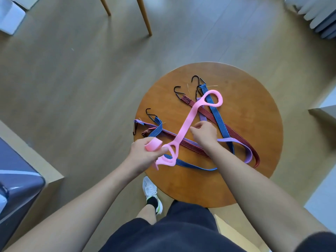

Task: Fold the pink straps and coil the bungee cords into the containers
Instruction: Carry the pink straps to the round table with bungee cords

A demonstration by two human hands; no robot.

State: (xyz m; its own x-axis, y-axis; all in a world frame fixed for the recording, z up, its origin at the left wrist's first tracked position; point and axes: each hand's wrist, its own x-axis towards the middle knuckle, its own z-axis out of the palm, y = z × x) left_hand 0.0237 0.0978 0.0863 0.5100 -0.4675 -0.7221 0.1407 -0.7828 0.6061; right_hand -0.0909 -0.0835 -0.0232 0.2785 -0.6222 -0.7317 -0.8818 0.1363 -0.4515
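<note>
A pink strap (pixel 188 122) with a loop at each end stretches diagonally above a round wooden table (pixel 254 124). My left hand (pixel 143 155) grips its near end, where a rolled pink piece sits between thumb and fingers. My right hand (pixel 204 132) hovers at the strap's middle with fingers curled; whether it pinches the strap I cannot tell. Under the strap lie a blue bungee cord (pixel 220 122), a red bungee cord (pixel 240 137) and a purple bungee cord (pixel 241 144), tangled, with black hooks (pixel 197 80) at their ends.
Two wooden chair legs (pixel 145 17) stand on the floor beyond the table. A grey box (pixel 16 188) sits at the left, with a pale cardboard edge (pixel 40 160) beside it. White furniture (pixel 321 17) is at the top right. My shoe (pixel 151 191) is by the table's near edge.
</note>
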